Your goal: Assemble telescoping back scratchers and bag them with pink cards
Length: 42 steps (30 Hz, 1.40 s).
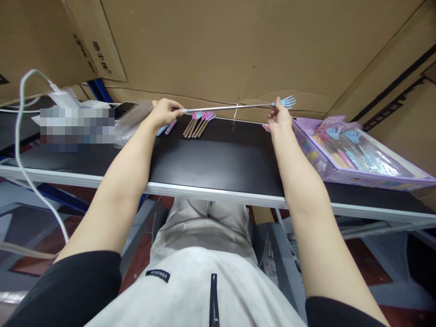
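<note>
Stretched between my hands is a telescopic back scratcher with a thin metal rod drawn out long and a light blue claw head. My left hand pinches its blue handle end. Close below the claw, my right hand grips the other end. Beneath the rod, several short back scratchers with pink, blue and purple heads lie side by side on the black table. A blue handle and a purple handle lie just under my left hand. Something pink shows partly beside my right hand.
At the right stands an open purple box holding wrapped back scratchers. Clear plastic bags and a phone lie at the left. A white cable hangs over the front edge. Cardboard walls the back.
</note>
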### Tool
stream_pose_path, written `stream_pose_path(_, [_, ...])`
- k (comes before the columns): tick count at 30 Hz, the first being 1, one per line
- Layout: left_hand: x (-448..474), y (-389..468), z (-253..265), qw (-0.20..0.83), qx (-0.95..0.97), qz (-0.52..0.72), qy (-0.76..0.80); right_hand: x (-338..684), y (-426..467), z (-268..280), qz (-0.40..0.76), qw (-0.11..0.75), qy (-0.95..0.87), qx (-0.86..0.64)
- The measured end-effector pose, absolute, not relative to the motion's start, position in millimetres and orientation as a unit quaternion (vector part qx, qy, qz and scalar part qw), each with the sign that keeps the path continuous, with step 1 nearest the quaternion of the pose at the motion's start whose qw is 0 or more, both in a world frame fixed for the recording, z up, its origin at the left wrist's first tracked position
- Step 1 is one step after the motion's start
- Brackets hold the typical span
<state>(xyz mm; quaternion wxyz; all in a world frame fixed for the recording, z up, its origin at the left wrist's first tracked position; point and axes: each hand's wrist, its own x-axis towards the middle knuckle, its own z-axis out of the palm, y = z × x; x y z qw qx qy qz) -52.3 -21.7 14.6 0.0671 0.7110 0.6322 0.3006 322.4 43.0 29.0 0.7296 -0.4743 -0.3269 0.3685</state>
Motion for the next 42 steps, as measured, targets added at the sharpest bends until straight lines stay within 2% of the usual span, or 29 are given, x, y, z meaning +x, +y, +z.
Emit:
stream_pose_path(3, [-50, -19, 16, 0.071, 0.717, 0.31, 0.62, 325, 34, 30, 0.385, 0.744, -0.288, -0.465])
stream_pose_path(7, [-34, -20, 16, 0.083, 0.721, 0.329, 0.605, 320, 26, 28, 0.411, 0.699, -0.324, -0.487])
stream_pose_path(15, [36, -33, 10, 0.093, 0.771, 0.355, 0.52, 218, -4, 4, 0.473, 0.633, -0.469, -0.394])
stream_pose_path(25, [31, -33, 6, 0.108, 0.76, 0.373, 0.521, 227, -4, -3, 0.458, 0.601, -0.503, -0.419])
stream_pose_path(35, [18, -32, 14, 0.099, 0.766, 0.358, 0.525, 238, 3, 12, 0.474, 0.623, -0.475, -0.401])
stream_pose_path(42, [-40, -22, 20, 0.081, 0.715, 0.361, 0.594, 301, 21, 48, 0.401, 0.695, -0.385, -0.456])
